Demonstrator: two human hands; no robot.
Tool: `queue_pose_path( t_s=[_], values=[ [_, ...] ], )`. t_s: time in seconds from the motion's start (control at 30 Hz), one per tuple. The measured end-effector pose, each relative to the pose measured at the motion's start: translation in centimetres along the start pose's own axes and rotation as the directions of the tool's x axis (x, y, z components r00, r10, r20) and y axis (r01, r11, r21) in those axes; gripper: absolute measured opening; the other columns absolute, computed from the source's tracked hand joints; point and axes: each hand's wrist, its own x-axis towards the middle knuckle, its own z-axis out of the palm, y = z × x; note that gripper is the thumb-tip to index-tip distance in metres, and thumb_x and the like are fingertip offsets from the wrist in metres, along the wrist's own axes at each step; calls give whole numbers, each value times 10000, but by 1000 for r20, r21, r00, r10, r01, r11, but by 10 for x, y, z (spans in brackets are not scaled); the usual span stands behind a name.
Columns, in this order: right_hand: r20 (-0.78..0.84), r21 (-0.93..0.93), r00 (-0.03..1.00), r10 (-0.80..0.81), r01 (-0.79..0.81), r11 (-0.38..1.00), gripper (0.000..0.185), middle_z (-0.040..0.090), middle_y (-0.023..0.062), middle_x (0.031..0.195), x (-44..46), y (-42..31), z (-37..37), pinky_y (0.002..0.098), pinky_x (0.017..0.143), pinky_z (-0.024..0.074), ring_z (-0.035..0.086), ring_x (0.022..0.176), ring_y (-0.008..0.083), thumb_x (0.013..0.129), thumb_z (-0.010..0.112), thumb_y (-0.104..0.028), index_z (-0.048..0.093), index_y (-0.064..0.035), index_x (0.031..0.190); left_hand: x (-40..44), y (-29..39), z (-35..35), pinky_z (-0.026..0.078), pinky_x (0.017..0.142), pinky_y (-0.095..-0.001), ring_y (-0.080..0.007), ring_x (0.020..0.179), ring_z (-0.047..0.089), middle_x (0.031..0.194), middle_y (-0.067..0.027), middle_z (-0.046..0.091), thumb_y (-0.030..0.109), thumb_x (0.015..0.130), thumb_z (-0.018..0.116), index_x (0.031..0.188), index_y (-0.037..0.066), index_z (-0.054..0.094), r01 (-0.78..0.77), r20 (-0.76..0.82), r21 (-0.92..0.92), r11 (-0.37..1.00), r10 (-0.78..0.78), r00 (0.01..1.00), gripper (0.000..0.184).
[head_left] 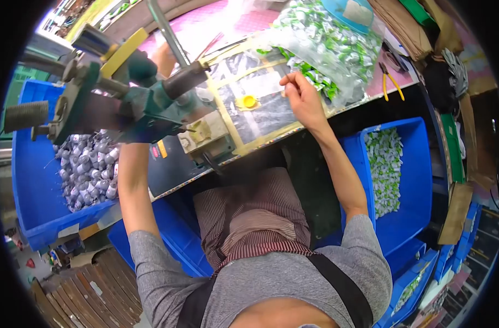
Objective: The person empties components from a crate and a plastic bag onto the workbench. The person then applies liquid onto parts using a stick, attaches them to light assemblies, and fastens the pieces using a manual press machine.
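The small green-and-white plastic pieces (321,82) lie loose on the tabletop (263,119), just beside the right hand (305,104), on its right and along the edge of a clear plastic bag (345,68) full of similar ones. They point various ways, with no shared long axis. The right hand is clearly nearer to them than the left. Its fingers are curled, thumb close to the index; whether something small is pinched there I cannot tell. A round yellow plastic cap (249,101), with no long axis, lies to the left of these fingers, apart from them.

The left hand (163,59) reaches past the dark green metal press (151,104), which hides the wrist; its fingers are washed out by glare, so their state and any hold cannot be told. Below the press tip sits a pale block (204,131).

Farther out, yellow-handled pliers (385,90) lie on the right. The left blue plastic bin (26,164) holds grey-and-white rounded parts (88,169), partly cut off by the press.
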Motion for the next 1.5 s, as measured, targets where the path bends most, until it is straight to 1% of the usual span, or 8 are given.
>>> queue_pose_path(
  t_s=[0.17, 0.4, 0.5, 0.7, 0.87, 1.07, 1.3, 1.5],
  values=[
    [-65, -817, 985, -160, 39, 575, 292, 661, 146, 885, -8, 3, -19, 430, 591, 525, 685, 709, 338, 941, 643, -277, 571, -53, 1114, -9, -3, 2, 440, 961, -418, -284, 969, 612, 1132, -159, 609, -31, 832, 562, 1193, -31, 549, -26, -20, -6, 1000, 26, 999, 362],
    [24, -825, 987, -157, 109, 554, 273, 660, 164, 972, 2, 45, -24, 513, 612, 534, 674, 740, 414, 950, 594, -290, 520, -93, 1124, -123, -43, -13, 421, 1052, -474, -344, 1061, 625, 1206, -204, 595, -77, 792, 549, 1266, -42, 512, -429, -356, 220, 876, 481, 801, 477],
    [-60, -811, 974, -218, 80, 579, 211, 651, 194, 957, 0, 35, -23, 526, 638, 548, 676, 759, 419, 938, 550, -223, 539, -88, 1100, -143, -77, -29, 408, 1069, -421, -324, 1201, 545, 1263, -198, 560, -41, 777, 505, 1248, -25, 545, -404, 8, 885, 234, 857, 515, 473],
    [-232, -376, 932, -280, 179, 909, 330, 605, 116, 927, -15, 17, 2, 321, 584, 504, 626, 657, 237, 796, 702, 10, 532, -67, 1068, -150, -96, -44, 317, 1128, -483, -447, 1364, 378, 1500, -281, 368, -59, 779, 481, 1318, -33, 522, -388, 63, 876, 286, 730, 681, 541],
    [-115, 365, 993, 30, 14, 931, 266, 552, 8, 935, -49, -35, 61, 175, 606, 466, 571, 734, 54, 869, 634, 31, 579, -27, 1122, -186, -81, -13, 434, 1024, -450, -373, 1202, 518, 1288, -214, 512, -63, 830, 526, 1233, 4, 586, -416, -142, 857, 305, 915, 378, 413],
    [225, 378, 974, -3, -85, 922, 338, 572, 7, 897, -85, -81, 107, 204, 627, 509, 611, 789, 57, 887, 623, 20, 587, -8, 1222, -247, -68, 37, 482, 658, -210, -82, 769, 592, 1135, -64, 640, 134, 995, 603, 1188, 9, 645, -426, -19, 151, 892, 433, 901, 233],
    [223, 418, 970, 95, -184, 890, 227, 570, -27, 980, -109, -99, 134, 161, 570, 459, 571, 691, 10, 936, 684, -53, 622, 5, 1146, -250, -84, 68, 462, 614, -205, -78, 700, 567, 917, -30, 667, 165, 984, 644, 1184, 1, 655, -168, 153, -496, 852, 276, 949, 259],
    [-62, -310, 779, -624, 579, 754, 289, 601, 15, 907, -91, -78, 144, 237, 510, 461, 608, 587, 111, 888, 706, -41, 671, -86, 1172, -249, -73, 53, 390, 510, -194, -46, 589, 501, 964, -56, 666, 178, 1002, 619, 1130, 14, 657, -299, -149, -42, 953, 289, 946, 212]
  ],
)
